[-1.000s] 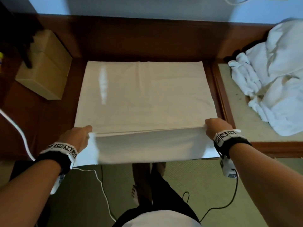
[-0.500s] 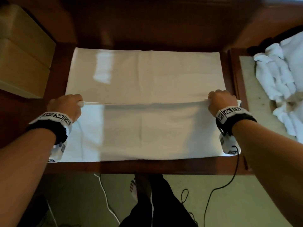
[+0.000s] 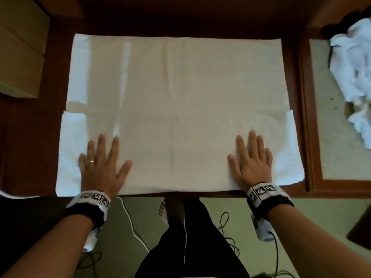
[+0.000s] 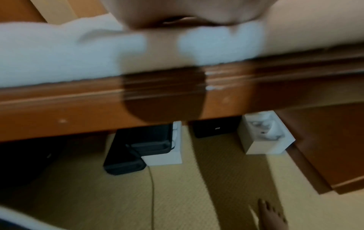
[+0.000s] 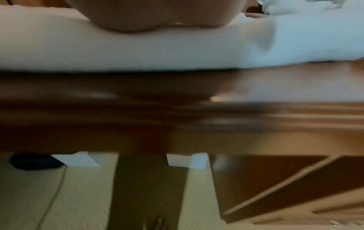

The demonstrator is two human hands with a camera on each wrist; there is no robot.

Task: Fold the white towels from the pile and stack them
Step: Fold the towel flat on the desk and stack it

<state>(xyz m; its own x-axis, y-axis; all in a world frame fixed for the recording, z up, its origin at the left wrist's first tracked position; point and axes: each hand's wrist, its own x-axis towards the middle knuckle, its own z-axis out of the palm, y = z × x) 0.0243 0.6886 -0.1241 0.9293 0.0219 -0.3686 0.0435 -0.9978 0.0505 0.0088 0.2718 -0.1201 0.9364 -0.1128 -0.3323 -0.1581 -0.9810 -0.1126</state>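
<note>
Overhead, the head view shows one white towel (image 3: 180,109) spread flat on the dark wooden bench (image 3: 30,147), its near part doubled over so a fold step runs across the middle and its near edge lies along the front edge of the bench. Two hands press on that near part: the left hand (image 3: 101,166) lies flat near the left edge with its fingers (image 3: 114,149) straight and spread, a ring on one of them, and the right hand (image 3: 251,165) lies flat near the right edge with straight fingers too. Neither hand holds anything. Each wrist carries a black band with a strip of black-and-white square markers; no writing can be read. One loose pile of white towels (image 3: 353,77) sits at the far right on a paler inset surface, well apart from the spread towel. Two cardboard boxes (image 3: 18,47) stand stacked at the far left.

Next, the left wrist view is blurred: the heel of the left hand (image 4: 187,14) rests on the towel (image 4: 59,51) at the bench edge (image 4: 78,109), fingers hidden. Below, on the carpet, are two white boxes and some dark cases.

Last, the right wrist view, also blurred, shows the right hand (image 5: 157,15) on the towel (image 5: 138,51), fingers out of sight.
</note>
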